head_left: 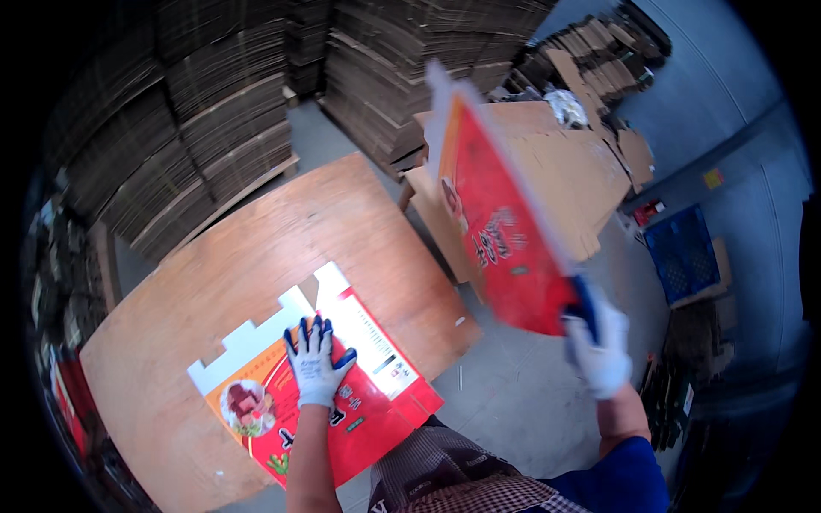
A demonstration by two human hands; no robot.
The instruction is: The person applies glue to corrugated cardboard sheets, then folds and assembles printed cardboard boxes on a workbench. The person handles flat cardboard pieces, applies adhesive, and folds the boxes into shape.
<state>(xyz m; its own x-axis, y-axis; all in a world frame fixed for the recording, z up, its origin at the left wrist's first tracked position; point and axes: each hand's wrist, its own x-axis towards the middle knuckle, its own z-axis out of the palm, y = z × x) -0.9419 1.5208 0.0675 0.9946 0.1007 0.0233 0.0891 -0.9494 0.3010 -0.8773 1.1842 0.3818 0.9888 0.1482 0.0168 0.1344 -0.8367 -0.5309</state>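
Note:
A flattened red printed carton (376, 432) with white flaps lies on the wooden table in front of me. My left hand (316, 363), in a white and blue work glove, rests flat on it with the fingers spread. Out to the right, my right hand (599, 342), gloved the same way, grips another flat red carton (505, 239) by its lower corner. That carton is raised and tilted beyond the table's right edge, slightly blurred by motion. The right fingertips are partly hidden behind the carton's edge.
The wooden table (282, 231) spans the left and middle. Tall stacks of flat brown cardboard (214, 111) stand behind it. Brown cardboard sheets (564, 179) lie at the far right, with a blue plastic crate (682, 254) by the wall and grey floor (513, 389) between.

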